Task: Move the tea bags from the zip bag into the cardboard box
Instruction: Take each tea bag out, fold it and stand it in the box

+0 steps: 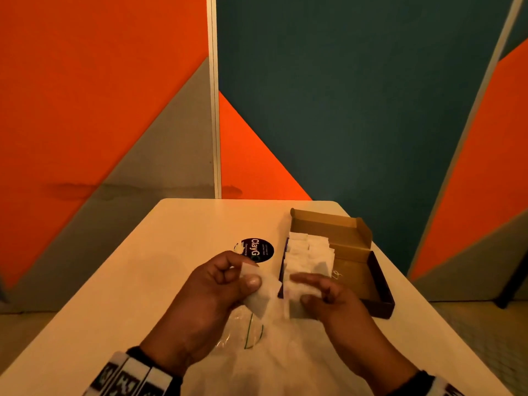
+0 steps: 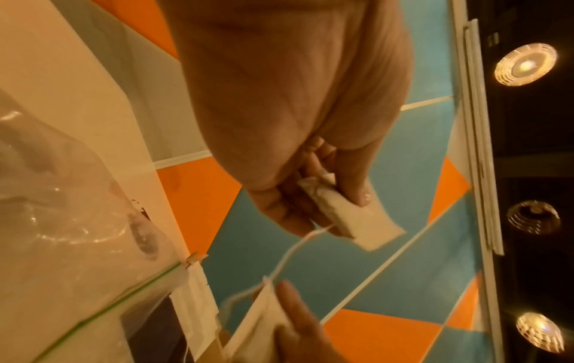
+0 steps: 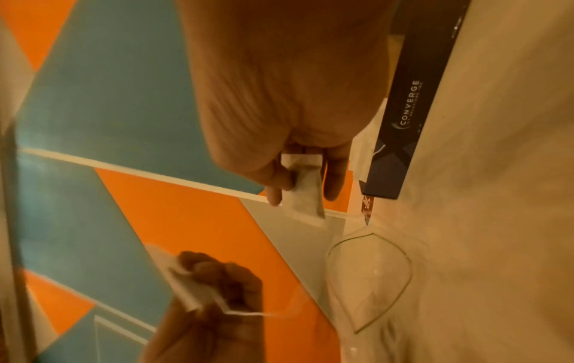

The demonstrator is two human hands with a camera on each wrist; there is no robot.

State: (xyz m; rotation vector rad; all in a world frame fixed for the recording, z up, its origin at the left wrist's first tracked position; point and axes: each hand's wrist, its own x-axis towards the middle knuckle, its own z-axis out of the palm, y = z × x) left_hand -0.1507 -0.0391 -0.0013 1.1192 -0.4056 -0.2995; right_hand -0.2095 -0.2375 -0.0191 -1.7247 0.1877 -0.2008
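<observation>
Above the table's near middle, my left hand pinches a white tea bag between thumb and fingers. My right hand pinches a second tea bag just to its right, beside the near left corner of the open cardboard box. A thin string runs between the two bags. The box holds a row of several tea bags along its left side. The clear zip bag with a green zip line lies flat under my hands with its mouth open.
A round black "ClayGo" sticker lies on the white table, left of the box. The box's dark outer wall reads "CONVERGE". Orange, teal and grey wall panels stand close behind the table's far edge.
</observation>
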